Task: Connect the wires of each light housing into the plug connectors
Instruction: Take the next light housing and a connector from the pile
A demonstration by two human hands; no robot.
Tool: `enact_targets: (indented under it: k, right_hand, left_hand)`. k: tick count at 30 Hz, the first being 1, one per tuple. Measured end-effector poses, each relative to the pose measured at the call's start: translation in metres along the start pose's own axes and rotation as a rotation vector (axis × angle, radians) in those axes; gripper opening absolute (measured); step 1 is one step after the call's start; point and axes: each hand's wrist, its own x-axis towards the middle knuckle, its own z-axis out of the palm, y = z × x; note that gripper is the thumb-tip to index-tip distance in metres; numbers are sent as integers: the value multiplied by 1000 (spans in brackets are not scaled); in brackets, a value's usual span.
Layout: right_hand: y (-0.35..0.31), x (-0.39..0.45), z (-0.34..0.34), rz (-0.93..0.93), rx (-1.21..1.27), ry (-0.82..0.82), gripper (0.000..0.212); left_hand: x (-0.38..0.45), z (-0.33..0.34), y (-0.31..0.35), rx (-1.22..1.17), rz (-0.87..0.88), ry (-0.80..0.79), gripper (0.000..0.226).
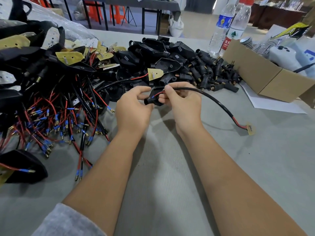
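Observation:
My left hand (pixel 132 108) grips a black light housing (pixel 154 97) just above the grey table. My right hand (pixel 182 103) pinches the red and black wires where they enter the housing. From there a black sheathed cable (pixel 214 102) curves right and ends in a small yellow circuit board (pixel 250 128) lying on the table. A heap of black plug connectors (pixel 213 74) with brass tips lies behind my right hand. Black housings (pixel 153 51) are piled behind my hands.
A tangle of red and black wires with blue sleeves and brass tips (pixel 56 120) covers the left of the table. An open cardboard box (pixel 265 79) stands at the right, with two water bottles (pixel 228 26) behind it. White paper (pixel 272 104) lies under the box.

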Motion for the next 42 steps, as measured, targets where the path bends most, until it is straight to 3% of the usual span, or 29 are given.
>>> enact_targets:
  k: [5,12,19,23,28,32,42]
  right_hand:
    - [1,3,-3,105,58,-36,10]
    - [2,2,-6,114,-8,-100,5]
    - [0,4,-5,156,14,-151,13]
    - [-3,6,-6,253,217,-141,12]
    - [0,5,-7,216,223,-162,14]
    - [1,7,-9,226,178,-148,8]
    - [-2,11,-13,350,378,-42,11]
  left_hand:
    - [2,-1,1,-48,-32,69,27]
    - [-1,1,7,-316,-37,-5,26]
    - [5,-4,7,-800,-328,-33,17]
    - [5,-3,6,-769,-299,-21,17]
    - [4,-2,10,-939,-346,-81,12]
    - [3,0,11,-888,-348,-116,12]
    - [4,2,12,-874,-353,4,23]
